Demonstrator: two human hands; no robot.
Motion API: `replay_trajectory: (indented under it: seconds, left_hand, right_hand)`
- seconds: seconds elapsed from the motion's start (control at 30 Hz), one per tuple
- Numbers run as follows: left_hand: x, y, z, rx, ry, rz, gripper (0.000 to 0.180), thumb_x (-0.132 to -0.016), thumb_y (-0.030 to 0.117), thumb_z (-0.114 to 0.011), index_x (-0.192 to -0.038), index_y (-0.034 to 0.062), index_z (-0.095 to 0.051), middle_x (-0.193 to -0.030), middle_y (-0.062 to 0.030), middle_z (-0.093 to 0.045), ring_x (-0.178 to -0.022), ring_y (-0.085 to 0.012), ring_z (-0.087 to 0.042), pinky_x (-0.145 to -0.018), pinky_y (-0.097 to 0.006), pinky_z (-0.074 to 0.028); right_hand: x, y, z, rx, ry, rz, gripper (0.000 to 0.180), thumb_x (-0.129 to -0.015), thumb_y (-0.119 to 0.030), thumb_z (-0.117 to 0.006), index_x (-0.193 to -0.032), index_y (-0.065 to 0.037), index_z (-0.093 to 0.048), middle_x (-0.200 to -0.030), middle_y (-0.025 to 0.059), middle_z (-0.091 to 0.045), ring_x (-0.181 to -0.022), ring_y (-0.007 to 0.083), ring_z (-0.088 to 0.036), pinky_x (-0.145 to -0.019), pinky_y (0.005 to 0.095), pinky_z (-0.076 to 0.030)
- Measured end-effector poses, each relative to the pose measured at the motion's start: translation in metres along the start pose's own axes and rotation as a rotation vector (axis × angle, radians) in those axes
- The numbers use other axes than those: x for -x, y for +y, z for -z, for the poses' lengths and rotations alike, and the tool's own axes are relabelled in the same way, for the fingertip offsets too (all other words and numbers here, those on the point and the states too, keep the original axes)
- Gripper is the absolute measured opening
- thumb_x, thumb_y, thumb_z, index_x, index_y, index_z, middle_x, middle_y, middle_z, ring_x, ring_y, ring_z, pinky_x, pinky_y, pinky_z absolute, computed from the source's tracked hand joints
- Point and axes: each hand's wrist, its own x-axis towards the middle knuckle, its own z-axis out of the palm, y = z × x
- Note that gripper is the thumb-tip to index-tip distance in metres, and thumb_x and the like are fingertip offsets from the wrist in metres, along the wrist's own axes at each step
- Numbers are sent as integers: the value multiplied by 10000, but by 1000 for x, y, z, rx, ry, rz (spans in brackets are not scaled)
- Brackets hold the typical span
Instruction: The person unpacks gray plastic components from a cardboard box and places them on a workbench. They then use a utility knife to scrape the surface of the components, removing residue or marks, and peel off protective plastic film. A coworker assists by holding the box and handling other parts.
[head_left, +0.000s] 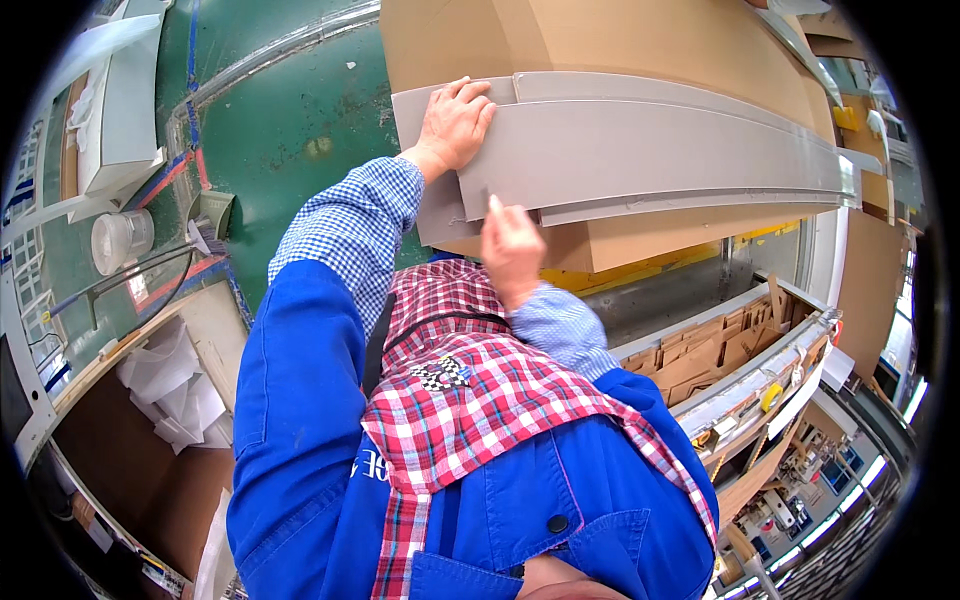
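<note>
Several long, flat light-grey panels (660, 150) lie stacked and slightly offset from each other, running from in front of me to the right. My left hand (456, 122) rests on the left end of the stack, its fingers stretched over the upper panel's corner. Just below that end, my right hand (512, 250) is closed near the panel's near edge, with a fingertip pointing up. Whether it pinches something small is too blurred to tell. Brown cardboard (600, 40) lies beneath and beyond the panels.
To the right stands a long bin (690, 410) of cardboard pieces, with a roll of yellow tape (771, 397) on its edge. At left are a clear plastic bucket (122, 240), a brush (205, 238) and a large box (140, 470) with white sheets. The floor (300, 130) is green.
</note>
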Motion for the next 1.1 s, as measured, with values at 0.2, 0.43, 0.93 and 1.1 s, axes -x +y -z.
replay_trajectory:
  seconds: [0.2,0.43,0.93,1.1]
  left_hand:
    - [-1,-5,-3,21,-7,-29,268,-933,253,-443,-952,73,-641,-1258,-55,-542,-1207,-302,-443,-1002,-426,-336]
    - [0,0,-2,14,-16,3,270,-934,260,-439,-944,73,-635,-1252,-62,-542,-1209,-309,-440,-999,-429,-333]
    - [2,-7,-3,26,10,-16,263,-934,253,-442,-942,75,-635,-1252,-55,-541,-1207,-303,-437,-991,-427,-338]
    - [-1,-1,0,-4,-16,1,257,-933,252,-453,-957,69,-632,-1269,-73,-522,-1199,-315,-442,-993,-427,-344]
  right_hand:
    - [21,-32,-18,-207,-125,174,249,-769,-45,-573,-1016,-43,-602,-726,87,-520,-622,238,-548,-533,351,-470]
    - [22,-24,-29,-207,-132,188,210,-799,-57,-569,-1005,-62,-613,-731,82,-531,-643,253,-565,-534,359,-478]
    - [5,-18,-5,-173,-43,141,279,-776,-33,-580,-1054,-51,-598,-734,87,-532,-637,251,-566,-534,361,-476]
    - [12,-11,-12,-64,17,154,295,-766,-6,-606,-1057,-55,-620,-712,79,-529,-619,234,-566,-506,344,-476]
